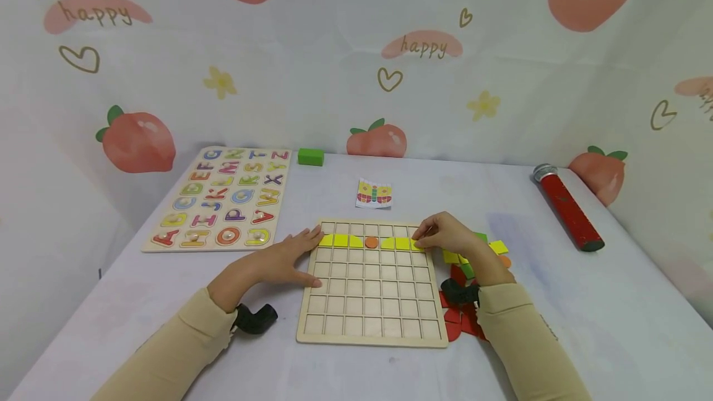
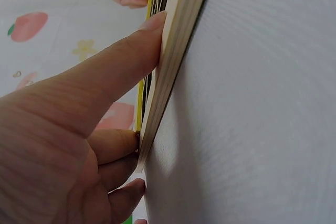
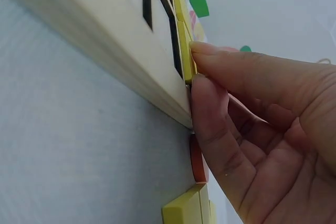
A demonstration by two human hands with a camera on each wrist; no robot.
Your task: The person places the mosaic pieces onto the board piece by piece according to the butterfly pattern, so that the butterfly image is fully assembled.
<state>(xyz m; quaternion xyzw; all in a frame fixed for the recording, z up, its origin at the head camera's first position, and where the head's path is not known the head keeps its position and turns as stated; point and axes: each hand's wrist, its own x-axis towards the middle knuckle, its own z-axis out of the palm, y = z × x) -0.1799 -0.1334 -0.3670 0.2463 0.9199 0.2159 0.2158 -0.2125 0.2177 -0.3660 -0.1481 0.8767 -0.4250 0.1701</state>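
Note:
A wooden grid board (image 1: 372, 338) lies on the white table with a row of yellow tiles (image 1: 340, 241) near its far side. An orange disc (image 1: 371, 242) sits mid-row. My left hand (image 1: 283, 260) rests against the board's left edge, fingers spread; in the left wrist view its thumb (image 2: 123, 64) touches the rim. At the row's right end my right hand (image 1: 452, 237) pinches a yellow tile (image 3: 185, 51) between thumb and index finger. The tile appears to sit in its cell, partly covered by the fingers in the head view.
Loose red pieces (image 1: 453, 331) and yellow and green tiles (image 1: 498, 247) lie right of the board. Behind it is a small butterfly pattern card (image 1: 374, 194). An alphabet puzzle (image 1: 223, 197) and green block (image 1: 311, 157) stand left, a red microphone (image 1: 568, 209) far right.

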